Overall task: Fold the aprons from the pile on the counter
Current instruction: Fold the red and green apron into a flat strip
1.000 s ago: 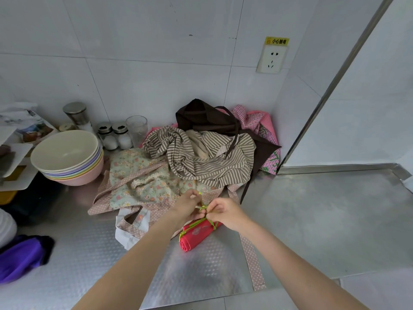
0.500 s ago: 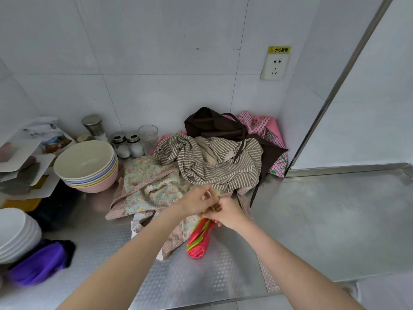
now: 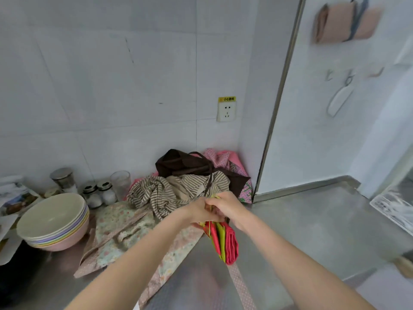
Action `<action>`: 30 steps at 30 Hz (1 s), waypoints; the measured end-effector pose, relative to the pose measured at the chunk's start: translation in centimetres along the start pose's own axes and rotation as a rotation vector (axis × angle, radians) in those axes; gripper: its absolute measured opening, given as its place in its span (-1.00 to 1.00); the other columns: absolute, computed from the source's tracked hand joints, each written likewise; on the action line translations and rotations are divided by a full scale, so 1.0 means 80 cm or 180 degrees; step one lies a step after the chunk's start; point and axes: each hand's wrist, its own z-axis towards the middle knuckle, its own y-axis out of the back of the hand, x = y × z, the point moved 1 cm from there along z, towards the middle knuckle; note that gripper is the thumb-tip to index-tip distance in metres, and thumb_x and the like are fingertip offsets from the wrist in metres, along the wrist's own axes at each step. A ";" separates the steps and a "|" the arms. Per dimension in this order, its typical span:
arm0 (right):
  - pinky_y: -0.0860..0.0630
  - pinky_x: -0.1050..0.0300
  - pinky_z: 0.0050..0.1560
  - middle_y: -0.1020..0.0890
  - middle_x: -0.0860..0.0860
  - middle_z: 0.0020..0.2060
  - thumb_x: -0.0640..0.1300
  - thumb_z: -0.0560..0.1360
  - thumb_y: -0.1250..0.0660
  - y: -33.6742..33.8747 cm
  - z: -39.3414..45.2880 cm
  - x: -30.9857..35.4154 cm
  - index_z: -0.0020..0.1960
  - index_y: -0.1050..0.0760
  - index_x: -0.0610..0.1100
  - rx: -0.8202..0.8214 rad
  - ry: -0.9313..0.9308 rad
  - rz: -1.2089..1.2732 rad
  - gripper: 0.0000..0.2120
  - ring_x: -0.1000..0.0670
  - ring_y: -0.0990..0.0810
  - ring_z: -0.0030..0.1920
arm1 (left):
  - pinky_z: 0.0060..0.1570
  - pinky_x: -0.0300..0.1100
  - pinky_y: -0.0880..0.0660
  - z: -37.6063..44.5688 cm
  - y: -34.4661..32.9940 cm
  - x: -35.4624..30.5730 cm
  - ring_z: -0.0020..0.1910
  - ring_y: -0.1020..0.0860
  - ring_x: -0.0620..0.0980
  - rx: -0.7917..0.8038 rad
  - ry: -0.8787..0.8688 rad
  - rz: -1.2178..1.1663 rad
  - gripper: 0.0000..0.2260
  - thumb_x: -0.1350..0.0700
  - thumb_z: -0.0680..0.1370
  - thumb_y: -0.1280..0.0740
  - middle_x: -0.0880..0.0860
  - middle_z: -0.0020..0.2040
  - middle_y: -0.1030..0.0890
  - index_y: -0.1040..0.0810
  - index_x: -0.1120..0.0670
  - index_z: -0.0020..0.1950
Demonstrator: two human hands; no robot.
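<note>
Hanging above the counter, the folded red apron is pinched at its top by left hand and right hand; soft and light (likely to unroll), it is best held at the green ties.

Steel counter: apron pile, stacked bowls, shakers, glass.
</note>
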 end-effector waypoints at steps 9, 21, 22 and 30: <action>-0.35 0.29 -0.46 -0.60 -0.10 -0.35 -0.28 0.51 -0.28 0.221 0.025 0.099 -0.32 -0.51 -0.22 -0.1037 0.0867 0.1400 -0.78 0.02 -0.45 -0.40 | -0.05 -0.20 -0.56 0.051 -0.011 -0.222 0.07 -0.54 0.01 0.0233 -0.0821 0.0532 -0.45 0.24 0.45 -0.41 0.07 0.24 -0.48 -0.29 0.01 0.37; -0.42 0.23 -0.34 -0.63 -0.05 -0.36 -0.26 0.51 -0.26 0.551 0.027 0.265 -0.25 -0.49 -0.18 -0.1193 0.2272 0.0883 -0.83 0.03 -0.57 -0.36 | -0.35 -0.36 -0.37 0.133 -0.020 -0.564 -0.12 -0.49 -0.04 -0.1956 -0.2257 0.1675 -0.74 -0.01 0.47 -0.40 0.01 -0.10 -0.53 -0.55 0.08 0.09; -0.41 0.26 -0.42 -0.63 -0.05 -0.39 -0.28 0.50 -0.26 0.569 0.028 0.279 -0.26 -0.49 -0.21 -0.1179 0.2367 0.1025 -0.84 0.03 -0.56 -0.41 | -0.37 -0.43 -0.34 0.130 -0.016 -0.583 -0.14 -0.48 -0.08 -0.2178 -0.2434 0.1598 -0.75 -0.02 0.47 -0.40 -0.03 -0.11 -0.53 -0.55 0.06 0.08; -0.43 0.28 -0.39 -0.59 -0.07 -0.30 -0.34 0.48 -0.18 0.634 0.055 0.392 -0.30 -0.49 -0.19 -0.1482 0.2749 0.0450 -0.78 0.01 -0.55 -0.32 | -0.20 -0.29 -0.29 0.135 0.007 -0.680 -0.09 -0.44 -0.08 -0.3673 -0.3110 0.0767 -0.72 -0.01 0.47 -0.40 -0.02 -0.08 -0.49 -0.52 0.12 0.08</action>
